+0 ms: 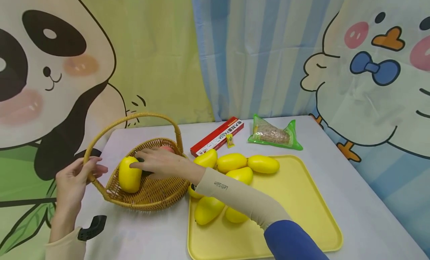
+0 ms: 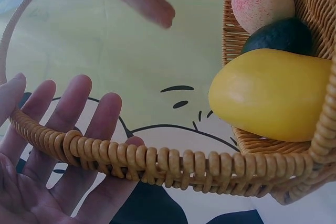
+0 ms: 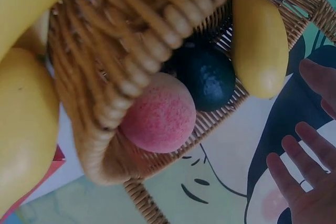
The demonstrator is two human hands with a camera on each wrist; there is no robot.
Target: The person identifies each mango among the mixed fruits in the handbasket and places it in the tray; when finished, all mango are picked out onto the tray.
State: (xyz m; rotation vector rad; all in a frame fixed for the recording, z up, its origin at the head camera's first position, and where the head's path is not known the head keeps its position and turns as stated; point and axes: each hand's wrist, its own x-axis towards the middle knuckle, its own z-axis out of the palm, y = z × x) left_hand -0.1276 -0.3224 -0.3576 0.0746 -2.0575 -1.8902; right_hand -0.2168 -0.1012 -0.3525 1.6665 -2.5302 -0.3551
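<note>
My left hand (image 1: pixel 72 178) is at the left side of the wicker basket's handle (image 2: pixel 157 161). Its fingers are spread and fairly straight, and the handle crosses in front of them. Inside the basket (image 1: pixel 158 200) a yellow mango (image 1: pixel 130 176) stands upright against the left side. Beside it lie a dark green avocado (image 3: pixel 206 77) and a pink peach (image 3: pixel 160 114). Over the basket reaches my right hand (image 1: pixel 164 163), its fingers loosely extended near the mango's top. In the right wrist view a gap separates that right hand (image 3: pixel 302 177) from the mango.
Several more mangoes (image 1: pixel 208 209) lie on a yellow tray (image 1: pixel 295 215) right of the basket, partly behind my right forearm. Toward the back are a red-and-white pasta box (image 1: pixel 216 137), a small yellow packet (image 1: pixel 230 140) and a green-edged bag (image 1: pixel 275 135). Printed curtains (image 1: pixel 262 58) hang behind.
</note>
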